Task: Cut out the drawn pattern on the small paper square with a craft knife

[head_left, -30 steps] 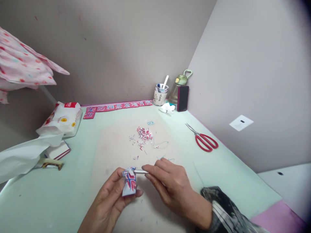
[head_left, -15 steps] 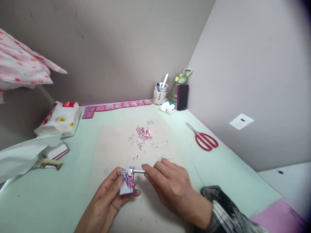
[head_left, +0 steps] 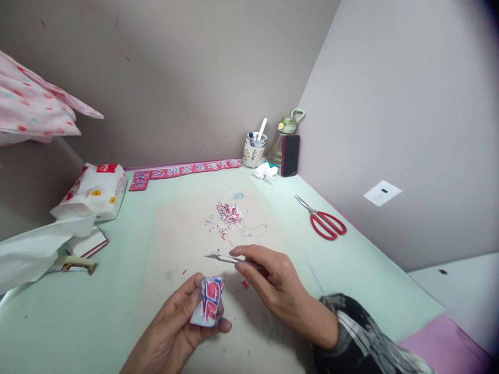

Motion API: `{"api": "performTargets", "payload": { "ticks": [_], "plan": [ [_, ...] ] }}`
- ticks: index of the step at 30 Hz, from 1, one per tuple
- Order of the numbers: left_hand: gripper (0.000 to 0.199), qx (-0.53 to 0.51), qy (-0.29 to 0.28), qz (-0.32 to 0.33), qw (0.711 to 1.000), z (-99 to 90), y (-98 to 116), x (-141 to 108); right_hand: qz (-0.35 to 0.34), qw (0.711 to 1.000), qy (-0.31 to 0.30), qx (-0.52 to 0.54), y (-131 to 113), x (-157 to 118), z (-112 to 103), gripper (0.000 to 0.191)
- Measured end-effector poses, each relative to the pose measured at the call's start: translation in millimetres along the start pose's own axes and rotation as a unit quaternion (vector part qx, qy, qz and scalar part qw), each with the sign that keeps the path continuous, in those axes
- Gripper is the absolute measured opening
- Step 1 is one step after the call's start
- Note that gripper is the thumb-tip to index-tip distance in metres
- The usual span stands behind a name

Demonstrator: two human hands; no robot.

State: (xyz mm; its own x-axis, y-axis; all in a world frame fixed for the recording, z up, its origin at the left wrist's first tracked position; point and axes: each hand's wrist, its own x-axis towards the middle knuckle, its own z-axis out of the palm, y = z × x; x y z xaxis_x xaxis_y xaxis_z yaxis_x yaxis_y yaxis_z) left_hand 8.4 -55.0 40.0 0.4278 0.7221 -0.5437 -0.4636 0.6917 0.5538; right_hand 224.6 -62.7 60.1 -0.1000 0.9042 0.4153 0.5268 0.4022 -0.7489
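- Table (head_left: 78, 311): cut off at the bottom edge; the piece is held above it.
- Right hand (head_left: 273, 275): pinches the knife; a slip could nick the left fingers, the blade pointing toward that side.
- Left hand (head_left: 175, 317): grips the piece; a loose grip might let it twist.
- Piece (head_left: 211, 301): back hidden.
- Knife (head_left: 229, 259): apart from the piece, rear partly covered by the right hand.
- Scraps (head_left: 229, 214): heaped, hard to tell apart.
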Motion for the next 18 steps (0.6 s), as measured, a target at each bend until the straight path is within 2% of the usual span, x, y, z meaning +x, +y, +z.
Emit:
{"api": "performTargets", "payload": {
  "ticks": [3, 8, 11, 18],
  "plan": [
    [0.04, -0.009, 0.029, 0.012, 0.999, 1.4, 3, 0, -0.01, 1.0, -0.016, 0.015, -6, -1, -3, 0.012],
    [0.02, -0.018, 0.098, 0.043, 0.994, 8.4, 6, 0, -0.059, 0.997, -0.049, -0.003, -12, 1, -8, 0.011],
    [0.017, -0.02, 0.128, 0.035, 0.991, 11.1, 9, 1, -0.059, 0.997, -0.059, -0.008, -13, 1, -8, 0.011],
    [0.021, -0.012, 0.115, 0.03, 0.993, 9.1, 7, 1, -0.011, 1.0, -0.007, 0.006, -7, 0, -5, 0.011]
  ]
}}
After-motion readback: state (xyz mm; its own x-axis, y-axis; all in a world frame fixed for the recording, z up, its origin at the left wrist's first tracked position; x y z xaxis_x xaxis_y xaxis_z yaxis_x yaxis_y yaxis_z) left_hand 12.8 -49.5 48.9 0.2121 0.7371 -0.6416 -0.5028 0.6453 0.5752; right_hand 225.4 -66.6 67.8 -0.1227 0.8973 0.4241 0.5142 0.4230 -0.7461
